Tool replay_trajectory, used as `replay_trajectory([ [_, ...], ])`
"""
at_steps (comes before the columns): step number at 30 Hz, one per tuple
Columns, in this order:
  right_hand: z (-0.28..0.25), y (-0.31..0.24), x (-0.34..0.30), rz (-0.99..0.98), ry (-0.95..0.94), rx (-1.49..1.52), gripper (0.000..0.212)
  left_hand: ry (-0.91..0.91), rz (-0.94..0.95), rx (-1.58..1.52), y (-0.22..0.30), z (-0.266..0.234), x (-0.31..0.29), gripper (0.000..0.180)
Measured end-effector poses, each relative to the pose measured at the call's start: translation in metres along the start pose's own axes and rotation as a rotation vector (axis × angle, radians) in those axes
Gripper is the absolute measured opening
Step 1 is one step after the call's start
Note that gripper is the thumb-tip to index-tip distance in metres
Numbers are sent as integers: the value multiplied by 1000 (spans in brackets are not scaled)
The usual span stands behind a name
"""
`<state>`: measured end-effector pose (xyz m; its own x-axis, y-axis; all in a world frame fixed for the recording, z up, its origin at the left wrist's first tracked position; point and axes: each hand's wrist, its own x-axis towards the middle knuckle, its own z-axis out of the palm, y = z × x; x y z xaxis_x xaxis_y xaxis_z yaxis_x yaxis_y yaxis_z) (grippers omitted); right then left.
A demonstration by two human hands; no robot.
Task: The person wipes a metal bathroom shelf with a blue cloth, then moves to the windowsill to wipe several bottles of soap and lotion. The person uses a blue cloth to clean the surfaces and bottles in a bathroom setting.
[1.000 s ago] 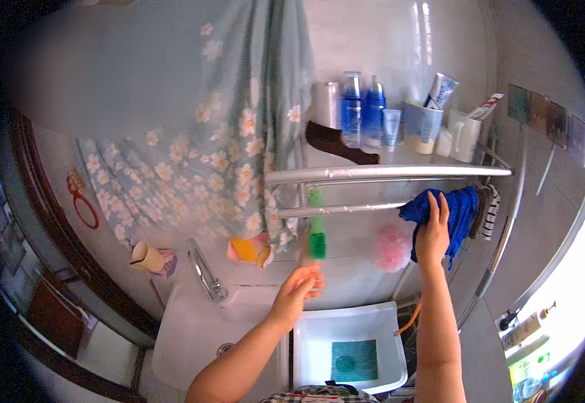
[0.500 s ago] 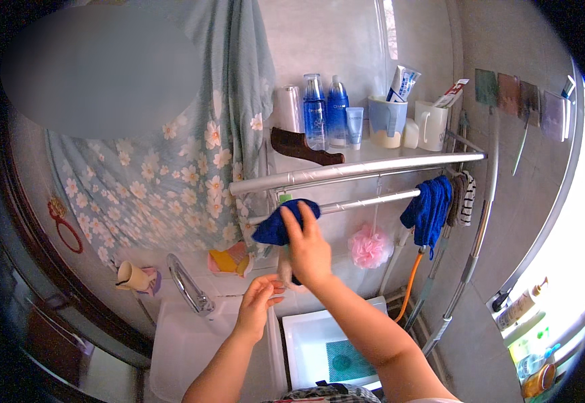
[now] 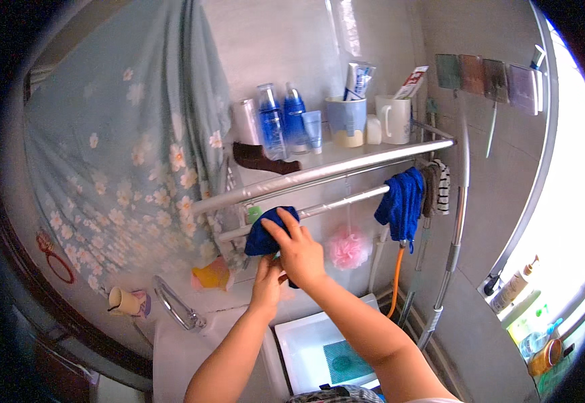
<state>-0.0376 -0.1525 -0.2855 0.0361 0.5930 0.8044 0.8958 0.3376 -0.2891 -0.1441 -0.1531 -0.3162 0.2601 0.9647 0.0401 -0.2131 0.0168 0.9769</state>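
Observation:
A dark blue cloth lies against the left part of the lower metal rail. My right hand grips it from the right, index and middle fingers laid over its front and the thumb hidden. Just below and to the left, my left hand reaches up with its fingers drawn together, partly covered by the right hand. What those fingers hold is hidden; a small dark patch shows between the hands. Another blue cloth hangs at the rail's right end.
Above the rail, a shelf carries blue bottles, a brown comb and cups. A pink bath puff hangs below. A white sink with a faucet and a white basin stand underneath.
My left hand has risen and closed in beside the right, its fingers drawing together. The right hand stays on the blue cloth. The whole view has shifted, moving the shelf leftward in it.

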Motion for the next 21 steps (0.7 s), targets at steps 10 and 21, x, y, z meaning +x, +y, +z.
replay_trajectory([
  [10,-71,128,3,308,241,-140,64,-568,-101,175,-31,130,30,39],
  [21,-42,92,-3,273,184,-187,67,-412,-184,109,-30,83,32,37],
])
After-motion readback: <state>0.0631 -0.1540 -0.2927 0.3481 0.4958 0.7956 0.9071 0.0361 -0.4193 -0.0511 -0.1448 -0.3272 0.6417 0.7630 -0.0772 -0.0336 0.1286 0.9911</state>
